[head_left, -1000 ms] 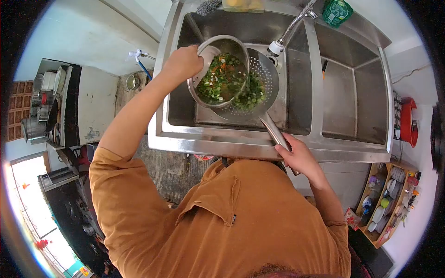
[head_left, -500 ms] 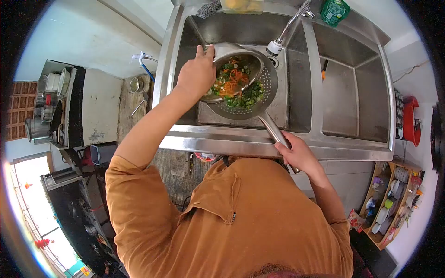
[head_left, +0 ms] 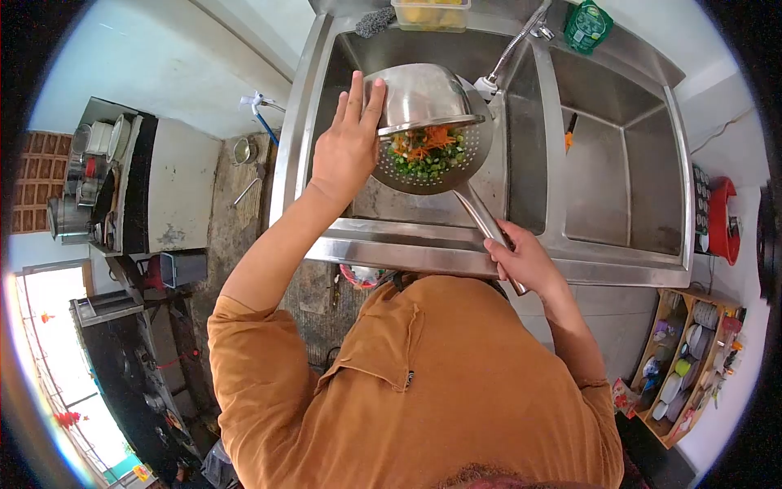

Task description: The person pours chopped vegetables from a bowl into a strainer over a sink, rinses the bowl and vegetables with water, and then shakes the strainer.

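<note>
My left hand (head_left: pixel 352 147) holds a steel mixing bowl (head_left: pixel 423 91) by its side, several fingers spread along the outer wall. The bowl is tipped steeply, its mouth turned down toward a perforated strainer ladle (head_left: pixel 481 151) beneath it. Chopped green onion (head_left: pixel 428 165) lies in the strainer, and shredded carrot (head_left: pixel 432 140) shows at the bowl's rim. Closed round the strainer's long metal handle (head_left: pixel 482 213) is my right hand (head_left: pixel 521 254), near the sink's front edge. The bowl hides the far part of the strainer.
Both vessels are over the left basin of a steel sink (head_left: pixel 423 254). A flexible faucet (head_left: pixel 517 49) stands behind. An orange-handled knife (head_left: pixel 570 134) lies in the right basin. At the back are a scrubber (head_left: pixel 375 23), a plastic container (head_left: pixel 432 15) and a green packet (head_left: pixel 588 26).
My left hand has tipped the bowl much further, so its outside now faces up. More of the carrot and onion sits in the strainer. My right hand keeps the handle.
</note>
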Demonstrator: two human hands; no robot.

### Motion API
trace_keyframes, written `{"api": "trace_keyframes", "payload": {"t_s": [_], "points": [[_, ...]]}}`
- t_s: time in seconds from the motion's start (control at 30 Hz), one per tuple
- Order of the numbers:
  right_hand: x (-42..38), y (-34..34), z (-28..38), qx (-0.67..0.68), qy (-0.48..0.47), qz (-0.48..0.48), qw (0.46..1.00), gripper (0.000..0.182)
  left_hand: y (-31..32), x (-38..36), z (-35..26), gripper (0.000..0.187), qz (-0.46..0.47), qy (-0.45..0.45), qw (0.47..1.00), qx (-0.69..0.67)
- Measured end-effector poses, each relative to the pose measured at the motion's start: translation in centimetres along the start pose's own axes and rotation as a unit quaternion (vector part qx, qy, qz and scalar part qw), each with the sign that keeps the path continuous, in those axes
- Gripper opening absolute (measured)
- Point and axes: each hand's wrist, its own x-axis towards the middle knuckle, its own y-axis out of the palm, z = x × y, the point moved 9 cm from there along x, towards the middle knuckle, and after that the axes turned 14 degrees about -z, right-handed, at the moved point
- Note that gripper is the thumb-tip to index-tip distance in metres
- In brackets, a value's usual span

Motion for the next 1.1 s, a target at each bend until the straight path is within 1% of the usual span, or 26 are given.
{"api": "trace_keyframes", "payload": {"t_s": [0.07,0.17,0.27,0.4,0.47,0.5,0.57,0.6,0.67,0.7,0.73,0.8,0.83,0.93,0.97,1.03,1.1], "points": [[-0.1,-0.3,-0.1,0.001,-0.004,0.001,1.000,0.045,-0.4,0.0,0.0,0.080,-0.008,0.008,1.000,0.013],[0.0,-0.3,-0.2,0.003,-0.012,0.004,1.000,0.045,-2.6,0.6,0.2,0.084,-0.067,0.009,0.998,-0.012],[-0.1,-0.3,-0.5,0.007,-0.012,0.006,1.000,0.046,-3.8,0.9,0.0,0.086,-0.084,0.011,0.996,-0.015],[-0.4,-0.7,-0.8,0.011,0.010,0.009,1.000,0.047,-3.2,0.7,-0.3,0.087,-0.087,0.030,0.996,0.010],[-0.2,-0.7,-0.6,0.011,0.006,0.007,1.000,0.048,-3.7,0.4,-0.3,0.088,-0.093,-0.005,0.994,-0.047],[-0.5,-0.7,-0.8,0.010,0.003,0.006,1.000,0.049,-3.6,-0.2,-0.4,0.088,-0.092,-0.006,0.994,-0.051],[-0.8,-1.0,-0.7,-0.001,-0.002,-0.004,1.000,0.049,-3.3,-0.3,-0.6,0.090,-0.081,0.025,0.996,-0.018],[-1.1,-1.2,-0.7,-0.008,-0.003,-0.008,1.000,0.048,-3.0,-0.3,-0.4,0.090,-0.083,0.027,0.996,-0.023],[-1.4,-1.2,-1.7,0.011,-0.008,-0.011,1.000,0.047,-3.0,-1.5,-0.1,0.091,-0.121,0.017,0.992,-0.019],[-1.7,-1.2,-1.6,0.012,-0.012,-0.007,1.000,0.045,-2.9,-1.7,-0.3,0.089,-0.107,0.012,0.994,-0.010],[-1.6,-1.4,-1.3,0.013,-0.018,-0.004,1.000,0.044,-3.0,-1.5,-0.2,0.089,-0.112,0.014,0.994,-0.012],[-1.7,-2.0,-1.6,0.021,-0.018,0.003,1.000,0.043,-2.9,-2.1,-0.5,0.088,-0.136,0.014,0.990,-0.026],[-1.8,-1.8,-1.7,0.031,-0.018,0.015,0.999,0.042,-2.6,-2.3,-0.3,0.089,-0.150,-0.002,0.988,-0.026],[-2.1,-1.6,-1.1,0.038,-0.011,0.009,0.999,0.042,-3.5,-2.3,-0.3,0.089,-0.134,-0.004,0.989,-0.059],[-2.1,-1.5,-1.2,0.037,-0.010,0.014,0.999,0.042,-3.3,-2.5,-0.2,0.089,-0.132,-0.007,0.990,-0.056],[-1.7,-1.9,-1.6,-0.005,-0.018,-0.007,1.000,0.042,-3.3,-2.8,0.3,0.088,-0.172,-0.036,0.983,-0.061],[-1.4,-1.9,-1.7,0.002,-0.019,0.003,1.000,0.043,-3.8,-2.6,0.4,0.087,-0.175,-0.036,0.982,-0.064]]}}
